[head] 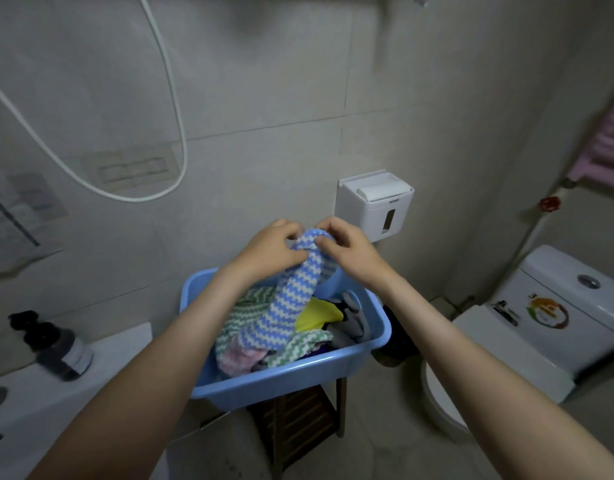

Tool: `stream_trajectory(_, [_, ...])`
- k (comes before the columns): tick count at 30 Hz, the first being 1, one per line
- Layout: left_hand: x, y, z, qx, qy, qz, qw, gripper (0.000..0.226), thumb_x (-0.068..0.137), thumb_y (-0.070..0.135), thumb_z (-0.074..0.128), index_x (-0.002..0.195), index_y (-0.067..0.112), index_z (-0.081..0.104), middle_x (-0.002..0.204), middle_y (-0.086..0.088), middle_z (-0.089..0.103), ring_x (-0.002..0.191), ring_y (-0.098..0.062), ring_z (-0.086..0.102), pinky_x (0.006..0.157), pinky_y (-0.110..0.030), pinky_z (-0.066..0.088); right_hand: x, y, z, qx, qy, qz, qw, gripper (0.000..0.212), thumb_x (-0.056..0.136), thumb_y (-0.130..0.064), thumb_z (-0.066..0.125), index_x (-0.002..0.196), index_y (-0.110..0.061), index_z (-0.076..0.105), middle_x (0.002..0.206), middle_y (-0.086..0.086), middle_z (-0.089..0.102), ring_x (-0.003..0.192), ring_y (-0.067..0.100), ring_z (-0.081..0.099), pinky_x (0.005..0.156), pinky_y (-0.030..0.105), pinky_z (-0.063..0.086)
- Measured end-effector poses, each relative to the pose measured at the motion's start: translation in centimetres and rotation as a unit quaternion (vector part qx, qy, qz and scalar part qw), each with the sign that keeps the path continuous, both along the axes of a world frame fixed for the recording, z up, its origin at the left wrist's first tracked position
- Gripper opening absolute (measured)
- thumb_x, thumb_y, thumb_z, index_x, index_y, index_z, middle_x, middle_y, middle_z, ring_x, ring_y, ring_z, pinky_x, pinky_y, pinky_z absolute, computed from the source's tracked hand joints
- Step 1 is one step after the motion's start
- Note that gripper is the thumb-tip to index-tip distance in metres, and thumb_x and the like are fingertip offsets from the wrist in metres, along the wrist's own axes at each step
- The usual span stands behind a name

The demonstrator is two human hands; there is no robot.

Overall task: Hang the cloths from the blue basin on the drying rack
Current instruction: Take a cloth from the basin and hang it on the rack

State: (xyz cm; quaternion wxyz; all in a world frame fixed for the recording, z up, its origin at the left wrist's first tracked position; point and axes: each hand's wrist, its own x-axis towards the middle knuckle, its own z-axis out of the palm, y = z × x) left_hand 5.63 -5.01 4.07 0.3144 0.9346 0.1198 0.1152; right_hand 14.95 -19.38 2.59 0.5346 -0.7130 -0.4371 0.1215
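Blue-and-white cloth (291, 299) is up. Its zigzag-striped top end is bunched between both hands, above the far rim of the blue basin (298, 372). The left hand (267, 251) comes in from the left with its fingers curled over the crown of the cloth and the thumb pressed into the fold. The right hand (347, 249) meets it from the right, thumb and curled fingers pinching the same bunched end. The two hands nearly touch, with only a hump of cloth showing between them. Below the grip the cloth hangs as a loose rope, and its lower end lies on the heap in the basin.

In that heap a green-and-white cloth (253, 306) lies under it and spreads to the left. A pink cloth (236, 358) sits at the near left, a yellow cloth (316, 315) just to the right, and a grey cloth (354, 320) is against the right wall. The basin sits on a dark wooden stool (298, 424).

On the tiled wall behind the hands there's a white dispenser box (375, 206). A toilet (541, 327) stands to the right, with blurred pink bars (607, 143) above it at the frame's edge. A white shower hose (174, 116) loops down the wall on the left, and a dark bottle (63, 348) stands on a white ledge (56, 393).
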Motion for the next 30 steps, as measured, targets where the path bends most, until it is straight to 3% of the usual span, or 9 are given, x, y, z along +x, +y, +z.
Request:
stream_trajectory(4, [0.5, -0.4, 1.2, -0.014, -0.038, 0.028, 0.999, 0.019, 0.067, 0.032, 0.058, 0.065, 0.020, 0.042, 0.062, 0.004, 0.048, 0.067, -0.017, 0.044, 0.058, -0.027, 0.031, 1.1, -0.9, 0.8, -0.052, -0.059, -0.055, 0.995, 0.006, 0.093, -0.020, 0.056, 0.088, -0.017, 0.056, 0.078, -0.003, 0.057, 0.072, 0.005, 0.049, 0.070, 0.027, 0.040])
stream_trajectory(8, [1.4, -0.3, 1.8, 0.019, -0.010, 0.038, 0.999, 0.020, 0.080, 0.024, 0.068, 0.090, 0.020, 0.052, 0.071, 0.005, 0.053, 0.070, -0.017, 0.049, 0.060, -0.028, 0.028, 1.8, -1.8, 1.7, -0.035, -0.071, -0.133, 0.988, 0.023, 0.090, -0.023, 0.060, 0.072, -0.028, 0.046, 0.063, -0.009, 0.046, 0.057, -0.002, 0.043, 0.058, 0.015, 0.034])
stream_trajectory(11, [2.1, 0.2, 2.3, 0.053, 0.014, 0.013, 0.998, 0.022, 0.080, 0.030, 0.071, 0.072, 0.022, 0.051, 0.071, 0.002, 0.055, 0.076, -0.022, 0.055, 0.058, -0.031, 0.030, 2.4, -2.9, 2.7, -0.003, -0.072, -0.185, 0.980, 0.019, 0.087, -0.022, 0.064, 0.074, -0.020, 0.050, 0.060, -0.009, 0.042, 0.054, -0.001, 0.040, 0.055, 0.016, 0.032])
stream_trajectory(13, [2.6, 0.0, 3.0, 0.047, 0.020, -0.011, 0.999, 0.029, 0.078, 0.037, 0.072, 0.065, 0.022, 0.051, 0.065, 0.006, 0.054, 0.069, -0.016, 0.051, 0.057, -0.024, 0.034, 2.9, -3.8, 3.6, 0.008, -0.076, -0.201, 0.977, 0.016, 0.086, -0.020, 0.065, 0.079, -0.015, 0.052, 0.061, -0.009, 0.043, 0.053, -0.002, 0.041, 0.055, 0.014, 0.032])
stream_trajectory(16, [3.4, -1.5, 4.8, -0.043, 0.021, -0.082, 0.995, 0.031, 0.069, 0.046, 0.072, 0.078, 0.017, 0.064, 0.070, 0.005, 0.061, 0.065, -0.006, 0.051, 0.062, -0.023, 0.040, 3.5, -5.4, 4.7, 0.032, -0.082, -0.229, 0.969, 0.017, 0.086, -0.018, 0.066, 0.078, -0.016, 0.051, 0.063, -0.010, 0.047, 0.056, 0.001, 0.041, 0.058, 0.014, 0.033])
stream_trajectory(20, [4.4, -3.8, 6.3, -0.200, 0.026, -0.144, 0.969, 0.020, 0.082, 0.017, 0.072, 0.074, 0.018, 0.054, 0.056, 0.013, 0.058, 0.052, 0.002, 0.053, 0.051, -0.014, 0.041, 4.2, -8.2, 5.4, 0.023, -0.100, -0.260, 0.960, 0.020, 0.085, -0.022, 0.067, 0.076, -0.019, 0.049, 0.065, -0.010, 0.049, 0.060, 0.005, 0.042, 0.061, 0.015, 0.034])
stream_trajectory(24, [6.3, -6.7, 6.6, -0.285, 0.045, -0.198, 0.937, 0.023, 0.068, 0.025, 0.070, 0.086, 0.016, 0.057, 0.068, 0.000, 0.057, 0.060, -0.011, 0.053, 0.055, -0.021, 0.040, 4.7, -12.1, 5.9, 0.000, -0.108, -0.274, 0.956, 0.021, 0.084, -0.028, 0.069, 0.073, -0.024, 0.051, 0.066, -0.006, 0.053, 0.067, 0.011, 0.046, 0.068, 0.028, 0.037])
stream_trajectory(28, [8.5, -10.6, 6.3, -0.216, 0.088, -0.234, 0.944, 0.012, 0.080, 0.012, 0.071, 0.083, 0.016, 0.061, 0.073, 0.001, 0.065, 0.064, -0.009, 0.060, 0.062, -0.022, 0.048, 4.7, -16.7, 6.0, -0.048, -0.118, -0.283, 0.951, 0.018, 0.081, -0.030, 0.071, 0.077, -0.018, 0.059, 0.074, 0.011, 0.064, 0.069, 0.013, 0.051, 0.070, 0.035, 0.043])
stream_trajectory(30, [9.7, -13.0, 6.2, -0.147, 0.073, -0.248, 0.955, 0.015, 0.069, 0.020, 0.072, 0.073, 0.019, 0.058, 0.068, 0.004, 0.060, 0.060, -0.002, 0.055, 0.060, -0.021, 0.043, 4.3, -19.8, 6.0, -0.078, -0.119, -0.280, 0.949, 0.018, 0.079, -0.032, 0.074, 0.075, -0.024, 0.058, 0.076, 0.010, 0.065, 0.069, 0.012, 0.052, 0.070, 0.036, 0.045])
